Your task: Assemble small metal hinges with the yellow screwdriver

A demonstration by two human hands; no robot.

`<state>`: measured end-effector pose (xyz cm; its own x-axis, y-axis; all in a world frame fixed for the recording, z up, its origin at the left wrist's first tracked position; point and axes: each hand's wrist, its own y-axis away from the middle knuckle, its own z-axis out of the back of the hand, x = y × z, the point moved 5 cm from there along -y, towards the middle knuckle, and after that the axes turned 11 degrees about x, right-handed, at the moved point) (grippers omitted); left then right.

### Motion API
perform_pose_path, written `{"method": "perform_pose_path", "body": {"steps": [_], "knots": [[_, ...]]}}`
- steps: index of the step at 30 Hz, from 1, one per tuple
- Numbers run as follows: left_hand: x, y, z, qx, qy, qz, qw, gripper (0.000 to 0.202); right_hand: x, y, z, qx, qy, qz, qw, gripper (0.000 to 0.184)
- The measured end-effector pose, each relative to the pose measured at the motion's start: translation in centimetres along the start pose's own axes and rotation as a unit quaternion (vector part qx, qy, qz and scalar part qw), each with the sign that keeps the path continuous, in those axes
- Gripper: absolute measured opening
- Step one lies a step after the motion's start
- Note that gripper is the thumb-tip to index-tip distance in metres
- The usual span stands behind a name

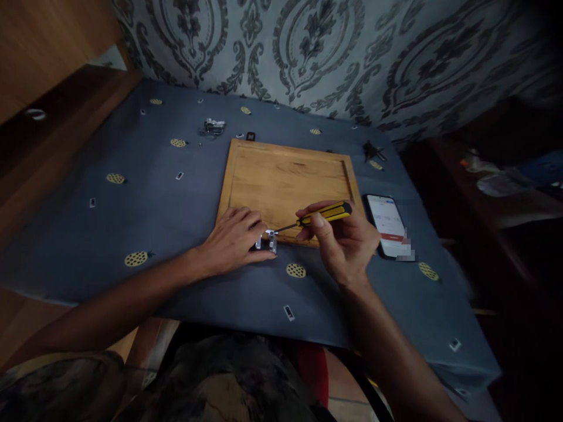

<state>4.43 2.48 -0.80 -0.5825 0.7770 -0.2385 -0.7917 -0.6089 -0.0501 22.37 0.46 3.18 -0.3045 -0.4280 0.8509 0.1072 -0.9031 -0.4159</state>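
Observation:
A wooden panel (285,181) with a raised rim lies on a table under a blue cloth (145,223). My left hand (235,237) is closed on a small metal fitting (267,240) at the panel's near edge, pressing it down. My right hand (343,237) grips a yellow and black screwdriver (323,215). Its thin shaft points left, and the tip meets the fitting.
A phone (387,224) with a lit screen lies right of the panel. Another metal fitting (213,126) and small loose parts sit at the back left. A dark object (370,151) lies at the back right. Patterned wallpaper stands behind; dark furniture is at the right.

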Motion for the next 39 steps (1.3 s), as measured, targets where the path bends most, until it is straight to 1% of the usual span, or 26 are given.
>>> {"method": "perform_pose_path", "body": {"steps": [6, 10, 16, 23, 27, 31, 36, 39], "knots": [[0.04, -0.05, 0.16, 0.012, 0.009, 0.0, 1.0, 0.045, -0.09, 0.05, -0.09, 0.007, 0.006, -0.01, 1.0, 0.02], [0.05, -0.05, 0.15, 0.009, 0.001, 0.004, 1.0, 0.046, 0.01, 0.04, -0.25, 0.018, 0.016, -0.014, 1.0, 0.018], [0.04, 0.05, 0.05, 0.004, -0.006, -0.002, 1.0, 0.049, 0.33, 0.13, -0.03, 0.0, 0.0, -0.002, 1.0, 0.02], [0.01, 0.06, 0.11, -0.003, -0.006, -0.002, 1.0, 0.047, 0.27, 0.36, -0.1, 0.011, -0.018, -0.005, 1.0, 0.013], [-0.04, 0.07, 0.13, 0.006, -0.005, -0.008, 1.0, 0.047, 0.17, 0.48, -0.26, 0.012, -0.017, -0.02, 1.0, 0.017], [-0.02, 0.09, 0.19, 0.004, -0.004, -0.009, 1.0, 0.047, 0.35, 0.39, -0.34, 0.018, -0.015, -0.01, 1.0, 0.016], [-0.02, 0.07, 0.14, 0.006, -0.013, -0.007, 1.0, 0.047, 0.08, 0.08, -0.37, 0.035, -0.015, -0.021, 0.999, 0.022], [-0.04, 0.05, 0.12, 0.008, -0.015, -0.005, 1.0, 0.047, 0.01, -0.07, -0.43, 0.032, -0.029, -0.013, 0.999, 0.02]]}}
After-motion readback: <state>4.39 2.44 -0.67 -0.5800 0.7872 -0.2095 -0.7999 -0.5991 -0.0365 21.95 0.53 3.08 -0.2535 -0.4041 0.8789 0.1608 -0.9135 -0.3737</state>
